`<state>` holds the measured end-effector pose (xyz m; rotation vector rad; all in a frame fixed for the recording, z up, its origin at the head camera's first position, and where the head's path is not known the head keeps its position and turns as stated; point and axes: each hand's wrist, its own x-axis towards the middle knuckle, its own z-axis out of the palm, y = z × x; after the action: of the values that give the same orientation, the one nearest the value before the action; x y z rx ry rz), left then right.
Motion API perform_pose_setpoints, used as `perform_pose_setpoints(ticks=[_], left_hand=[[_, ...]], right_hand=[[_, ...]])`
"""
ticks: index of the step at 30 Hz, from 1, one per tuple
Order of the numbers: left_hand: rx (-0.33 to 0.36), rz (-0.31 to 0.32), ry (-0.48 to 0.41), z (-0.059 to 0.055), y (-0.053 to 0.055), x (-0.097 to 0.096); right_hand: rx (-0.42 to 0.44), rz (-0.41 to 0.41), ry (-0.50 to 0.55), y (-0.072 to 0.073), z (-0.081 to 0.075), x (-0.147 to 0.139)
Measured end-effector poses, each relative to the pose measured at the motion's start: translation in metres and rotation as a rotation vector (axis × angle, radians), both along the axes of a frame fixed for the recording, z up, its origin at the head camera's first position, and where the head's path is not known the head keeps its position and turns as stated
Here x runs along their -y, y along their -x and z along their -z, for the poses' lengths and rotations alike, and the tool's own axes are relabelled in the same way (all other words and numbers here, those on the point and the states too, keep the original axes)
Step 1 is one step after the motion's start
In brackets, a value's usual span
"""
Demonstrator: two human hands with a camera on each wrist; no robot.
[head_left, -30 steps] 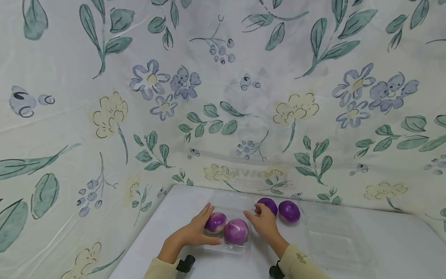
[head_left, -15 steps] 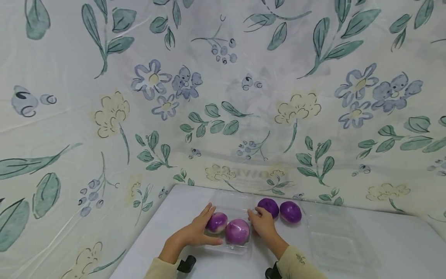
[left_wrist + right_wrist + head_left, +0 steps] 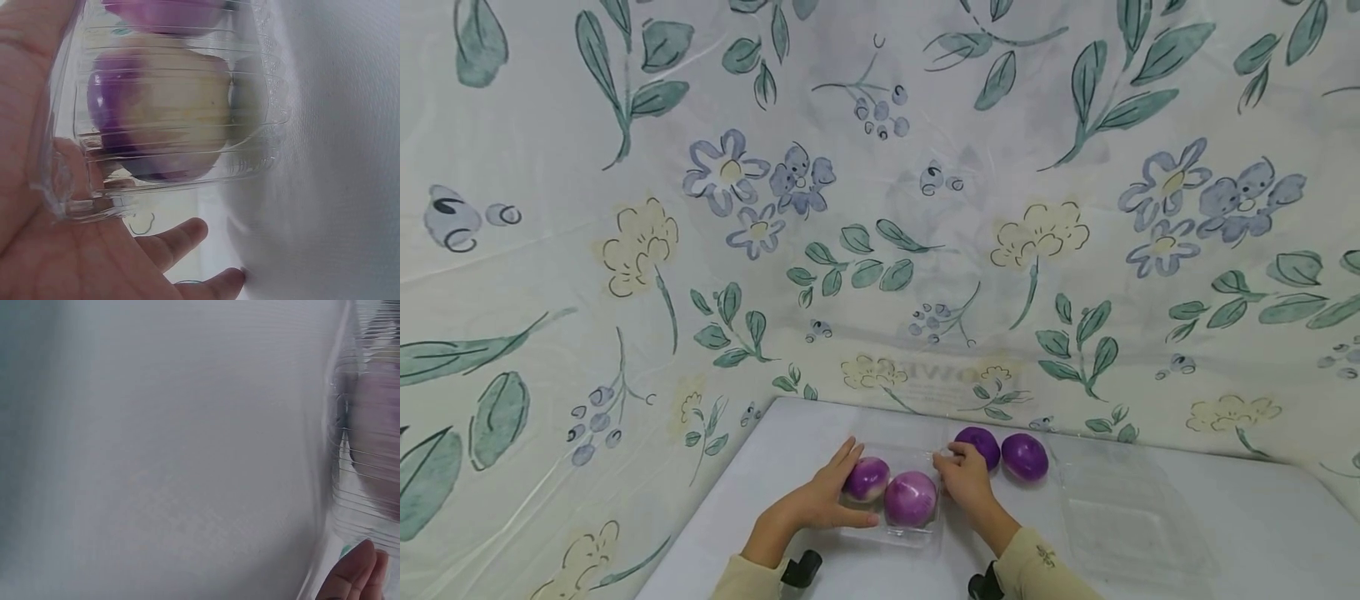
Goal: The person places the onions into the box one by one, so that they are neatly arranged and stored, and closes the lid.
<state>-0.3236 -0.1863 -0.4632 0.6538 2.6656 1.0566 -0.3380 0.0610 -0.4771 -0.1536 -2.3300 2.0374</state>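
Two round purple-and-white vegetables that look like turnips, a smaller left one [image 3: 867, 479] and a larger right one [image 3: 910, 499], sit in a clear plastic clamshell box [image 3: 901, 535]. My left hand [image 3: 820, 497] lies along the box's left side with fingers spread, the thumb stretched along its front. In the left wrist view the palm [image 3: 81, 250] meets the ribbed box wall, and one vegetable [image 3: 169, 112] shows through it. My right hand [image 3: 967, 481] has its fingers curled at the box's right edge. In the right wrist view its fingertips [image 3: 357, 567] meet at the box corner.
Two dark purple round vegetables, one [image 3: 981, 446] partly behind my right hand and another [image 3: 1025, 457] beside it, stand at the table's back. A second clear plastic box [image 3: 1123, 521] lies to the right on the white table [image 3: 1247, 517]. A floral cloth [image 3: 880, 208] hangs behind.
My right hand has shifted slightly right and its fingers have drawn in at the box's right edge. The left hand and the vegetables have stayed put.
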Motion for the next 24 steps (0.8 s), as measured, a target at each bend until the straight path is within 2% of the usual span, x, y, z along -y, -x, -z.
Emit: perform_pose_setpoints(ticks=[7,15,24], left_hand=[[-0.024,-0.020,-0.004,0.002,0.000,-0.001],[0.046,-0.083,-0.025,0.003,-0.002,-0.003],[0.036,-0.088,-0.009,0.005,0.000,-0.002]], right_hand=[[0.000,0.021,0.005,0.001,-0.001,0.002],[-0.019,0.013,0.012,0.001,0.001,-0.002],[-0.022,-0.035,0.038,0.003,0.006,-0.012]])
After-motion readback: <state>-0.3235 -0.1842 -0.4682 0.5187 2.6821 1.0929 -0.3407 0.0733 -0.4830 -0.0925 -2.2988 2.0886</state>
